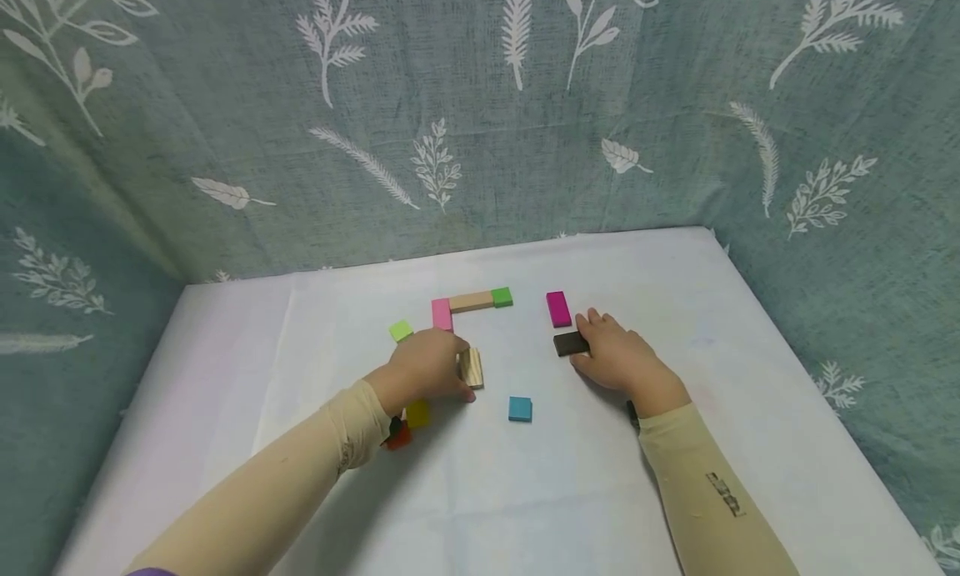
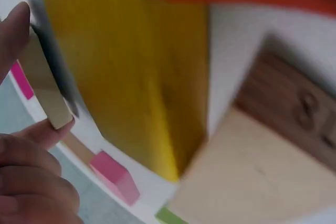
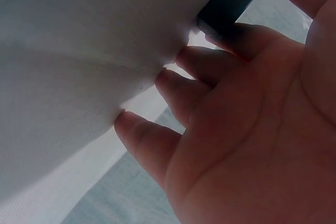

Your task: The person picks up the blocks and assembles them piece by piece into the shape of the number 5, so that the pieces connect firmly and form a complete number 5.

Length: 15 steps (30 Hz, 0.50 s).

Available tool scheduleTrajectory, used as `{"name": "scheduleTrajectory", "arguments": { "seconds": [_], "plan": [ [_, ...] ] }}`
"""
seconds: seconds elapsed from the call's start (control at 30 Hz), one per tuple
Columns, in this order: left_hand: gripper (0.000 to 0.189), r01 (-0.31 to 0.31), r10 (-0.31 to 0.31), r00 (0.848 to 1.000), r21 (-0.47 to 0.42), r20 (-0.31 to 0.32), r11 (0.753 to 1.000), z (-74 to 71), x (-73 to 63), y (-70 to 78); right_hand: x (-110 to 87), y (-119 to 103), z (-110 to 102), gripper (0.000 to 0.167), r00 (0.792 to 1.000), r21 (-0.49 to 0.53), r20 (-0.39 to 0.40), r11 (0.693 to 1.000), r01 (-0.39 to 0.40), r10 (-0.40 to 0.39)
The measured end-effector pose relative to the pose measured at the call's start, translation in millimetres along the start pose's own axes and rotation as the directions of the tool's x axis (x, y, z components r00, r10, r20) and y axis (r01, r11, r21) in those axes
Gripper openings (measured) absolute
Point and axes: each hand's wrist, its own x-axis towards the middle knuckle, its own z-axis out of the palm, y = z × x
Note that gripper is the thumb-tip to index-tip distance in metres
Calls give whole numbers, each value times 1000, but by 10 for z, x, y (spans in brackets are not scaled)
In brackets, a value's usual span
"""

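Note:
My left hand (image 1: 429, 364) pinches a pale natural-wood block (image 1: 472, 369) by its two ends, between thumb and index finger. That same wood block (image 2: 44, 80) shows at the left of the left wrist view, the other fingers curled below it. On the right, my right hand (image 1: 621, 355) holds a dark block (image 1: 570, 343) between thumb and index finger, close over the white cloth. In the right wrist view, the dark block (image 3: 231, 6) is at the top, and the other fingertips touch the cloth. A magenta block (image 1: 558, 308) lies just beyond the dark one.
A pink block (image 1: 442, 314), a tan block (image 1: 471, 302) and a green block (image 1: 502, 297) form a bent row. A blue block (image 1: 520, 408) lies between the hands. Yellow (image 1: 417, 413), red (image 1: 399, 437) and brown (image 2: 294, 98) blocks cluster by the left wrist. Patterned curtain (image 1: 480, 142) surrounds the table.

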Motion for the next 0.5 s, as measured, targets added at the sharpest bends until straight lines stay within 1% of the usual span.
{"name": "scheduleTrajectory", "arguments": {
  "seconds": [0.17, 0.37, 0.43, 0.5],
  "plan": [
    [78, 30, -30, 999, -2, -23, 1000, -47, -72, -139, -4, -10, -19, 71, 1000, 0, 1, 1000, 0, 0],
    [76, 61, -62, 998, 31, 8, 998, -37, -86, -252, -10, -7, -24, 71, 1000, -5, 4, 1000, -7, 7],
    [76, 70, -70, 998, 31, -8, 997, -24, -88, -272, -11, -10, -18, 72, 1000, 4, 8, 1000, -10, 10],
    [75, 75, -74, 997, 33, -38, 997, -8, -89, -294, -14, -12, -11, 72, 1000, 6, 4, 1000, -3, 3]
  ]
}}
